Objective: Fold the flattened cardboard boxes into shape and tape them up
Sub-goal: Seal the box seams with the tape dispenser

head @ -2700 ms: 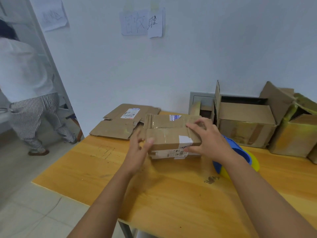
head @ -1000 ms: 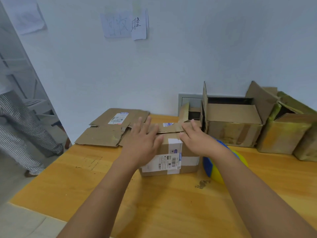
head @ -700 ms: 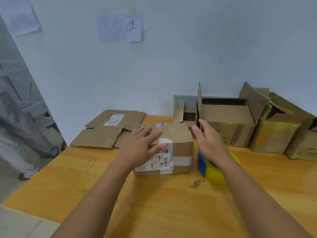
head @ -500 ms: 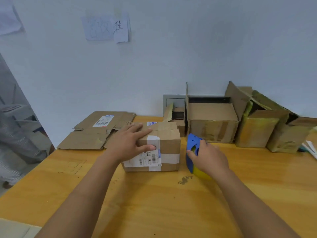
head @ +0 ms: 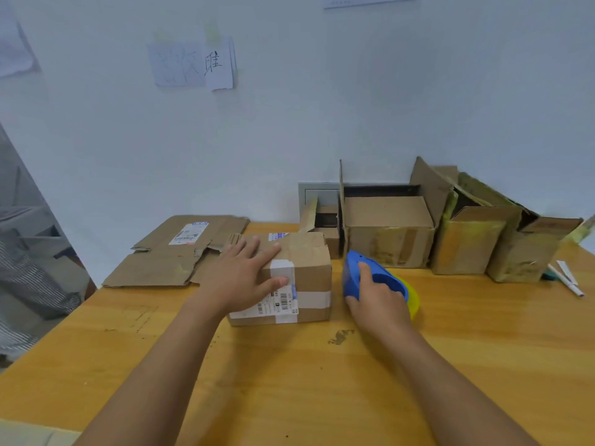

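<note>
A small folded cardboard box (head: 309, 272) with white labels and old tape stands on the wooden table (head: 289, 381), its top flaps down. My left hand (head: 241, 278) lies flat over the box's top left corner with straight fingers, the thumb on the front face. To the right of the box, my right hand (head: 376, 300) grips a blue tape dispenser (head: 357, 268) that carries a yellow tape roll (head: 413, 297), resting on the table. A flattened cardboard box (head: 174, 255) lies at the back left of the table.
Several open cardboard boxes (head: 389, 230) line the wall at the back right, some streaked with yellow tape. Pens (head: 565, 280) lie at the far right. A person in striped trousers (head: 19, 275) is at the left edge. Paper notes (head: 193, 64) hang on the wall.
Both hands folded the box's top flaps down. My right hand then left the box, went to the blue tape dispenser and took hold of it. My left hand stayed on the box.
</note>
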